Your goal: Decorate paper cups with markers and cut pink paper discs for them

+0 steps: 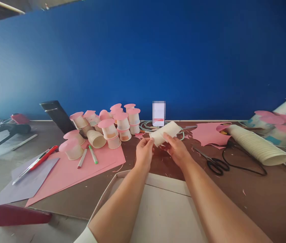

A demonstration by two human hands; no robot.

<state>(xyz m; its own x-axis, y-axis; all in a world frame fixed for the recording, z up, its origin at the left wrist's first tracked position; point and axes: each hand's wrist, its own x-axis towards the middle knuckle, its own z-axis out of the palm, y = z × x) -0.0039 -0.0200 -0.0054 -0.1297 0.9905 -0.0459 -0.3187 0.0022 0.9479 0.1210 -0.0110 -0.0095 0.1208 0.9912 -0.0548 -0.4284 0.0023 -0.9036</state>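
Note:
Both my hands hold a short stack of white paper cups (165,132) lying sideways above the brown table. My left hand (144,154) grips the stack's near end with its fingers curled around it. My right hand (177,150) is wrapped round the middle, thumb on top. Behind and to the left stands a cluster of several upturned cups with pink paper discs on them (112,123). A long stack of white cups (258,145) lies on its side to the right.
Black scissors (215,163) and a black cable (244,165) lie right of my hands. Pink paper sheets (69,172), two markers (88,156), a red-handled knife (37,162) and grey paper are at left. A cardboard tray (158,182) sits under my forearms. Pink scraps (208,133) lie behind.

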